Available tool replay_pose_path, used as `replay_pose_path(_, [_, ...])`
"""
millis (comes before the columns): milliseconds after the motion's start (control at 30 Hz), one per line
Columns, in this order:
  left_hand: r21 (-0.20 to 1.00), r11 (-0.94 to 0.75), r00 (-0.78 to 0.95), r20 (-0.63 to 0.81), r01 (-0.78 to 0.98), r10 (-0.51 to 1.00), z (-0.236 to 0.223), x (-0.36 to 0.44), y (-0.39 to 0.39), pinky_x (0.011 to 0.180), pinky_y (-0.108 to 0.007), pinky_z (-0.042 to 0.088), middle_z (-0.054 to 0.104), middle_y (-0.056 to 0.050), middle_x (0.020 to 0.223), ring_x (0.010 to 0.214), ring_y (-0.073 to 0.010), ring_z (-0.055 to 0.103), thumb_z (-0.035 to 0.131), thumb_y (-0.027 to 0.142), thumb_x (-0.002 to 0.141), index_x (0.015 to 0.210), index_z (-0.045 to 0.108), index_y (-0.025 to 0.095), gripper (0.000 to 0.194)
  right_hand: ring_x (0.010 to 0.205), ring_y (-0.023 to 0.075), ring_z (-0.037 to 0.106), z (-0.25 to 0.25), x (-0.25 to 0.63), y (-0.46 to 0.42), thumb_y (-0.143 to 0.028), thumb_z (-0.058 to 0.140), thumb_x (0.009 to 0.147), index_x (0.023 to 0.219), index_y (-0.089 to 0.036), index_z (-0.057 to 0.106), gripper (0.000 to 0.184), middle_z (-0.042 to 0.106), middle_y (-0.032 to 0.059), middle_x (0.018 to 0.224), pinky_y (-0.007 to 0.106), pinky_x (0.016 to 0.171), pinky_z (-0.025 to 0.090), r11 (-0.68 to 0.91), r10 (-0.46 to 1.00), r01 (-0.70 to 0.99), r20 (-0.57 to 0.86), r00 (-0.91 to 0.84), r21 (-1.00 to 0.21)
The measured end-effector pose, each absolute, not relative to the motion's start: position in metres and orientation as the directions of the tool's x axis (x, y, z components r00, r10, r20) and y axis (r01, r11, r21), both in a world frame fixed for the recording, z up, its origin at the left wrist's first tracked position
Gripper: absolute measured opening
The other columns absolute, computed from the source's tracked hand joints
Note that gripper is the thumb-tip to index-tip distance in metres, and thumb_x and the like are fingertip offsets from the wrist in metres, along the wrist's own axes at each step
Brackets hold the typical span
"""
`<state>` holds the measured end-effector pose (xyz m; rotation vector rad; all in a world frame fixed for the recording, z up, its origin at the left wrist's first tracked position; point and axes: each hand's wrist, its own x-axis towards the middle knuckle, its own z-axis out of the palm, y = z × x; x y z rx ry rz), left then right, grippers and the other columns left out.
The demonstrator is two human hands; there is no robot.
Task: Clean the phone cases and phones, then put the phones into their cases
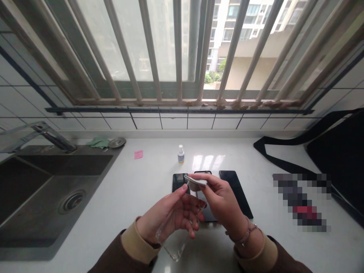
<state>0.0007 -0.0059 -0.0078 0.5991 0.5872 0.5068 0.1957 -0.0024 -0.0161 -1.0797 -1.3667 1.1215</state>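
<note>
Phone case [174, 251], clear, lower centre; left hand [170, 212] grips its edge, presumably steadying it; right hand [223, 197] pinches grey cloth [196, 184] against rim.

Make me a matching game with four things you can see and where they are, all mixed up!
1. Clear case
2. Grey cloth
3. Small bottle
4. Green cloth

A. Standing upright on the counter
B. In the right hand
C. Rumpled beside a round metal lid
D. In the left hand

Right pairs: 1-D, 2-B, 3-A, 4-C.
</note>
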Motion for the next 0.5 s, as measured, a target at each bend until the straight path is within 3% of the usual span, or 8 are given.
replay_pose_path(167, [0.628, 0.69, 0.679, -0.331, -0.36, 0.655, -0.007, -0.004, 0.0, 0.065, -0.027, 0.062, 0.075, -0.019, 0.098, 0.075, -0.0196, 0.073, 0.048, 0.067, 0.105, 0.111, 0.079, 0.003, 0.071, 0.072, 0.0184, 0.073, -0.015, 0.197, 0.003, -0.041, 0.064, 0.102, 0.116, -0.022, 0.081, 0.029, 0.081, 0.0054, 0.088, 0.032, 0.067, 0.061, 0.138, 0.987, 0.02, 0.136, -0.085, -0.99])
replay_pose_path(500, [0.611, 0.714, 0.584, -0.458, -0.342, 0.671, 0.007, -0.001, 0.001, 0.077, -0.032, 0.064, 0.081, -0.024, 0.106, 0.083, -0.0229, 0.08, 0.043, 0.062, 0.109, 0.11, 0.078, 0.006, 0.066, 0.106, 0.026, 0.079, -0.021, 0.195, 0.003, -0.028, 0.058, 0.102, 0.122, -0.023, 0.08, 0.03, 0.083, 0.0092, 0.117, 0.044, 0.092, 0.063, 0.256, 0.964, 0.293, 0.265, -0.011, -0.921])
